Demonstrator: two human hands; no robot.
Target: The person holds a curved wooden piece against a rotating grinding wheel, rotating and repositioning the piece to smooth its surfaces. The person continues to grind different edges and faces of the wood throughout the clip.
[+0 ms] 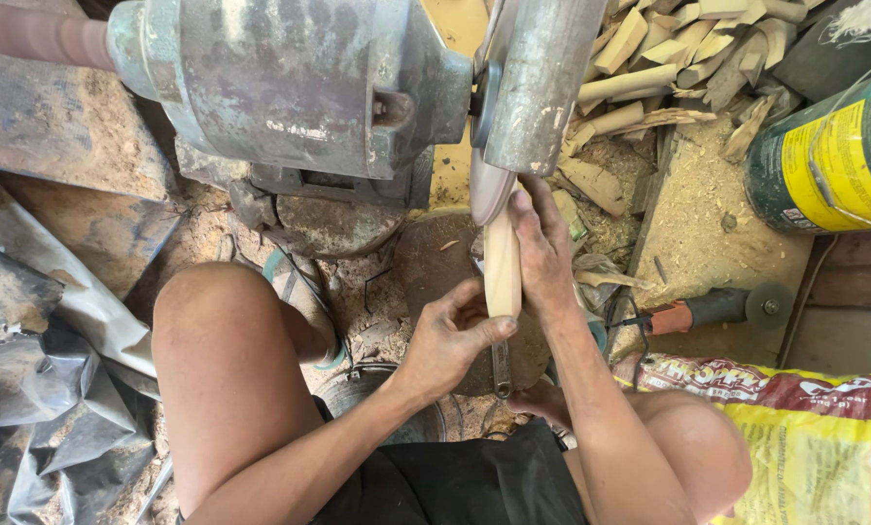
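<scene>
We see the wooden piece [502, 267] clamped between both hands: the left hand [452, 337] wraps its lower end from seven o'clock, the right hand [544, 255] lies along it at three o'clock, fingers closed against the wood. Its top end touches the grinding disc [489, 187] at twelve o'clock. The grey motor housing [290, 83] looms at eleven o'clock; offcuts [669, 49] pile at one, an angle grinder [717, 309] lies at three. The piece is pale, smooth, rounded, upright.
</scene>
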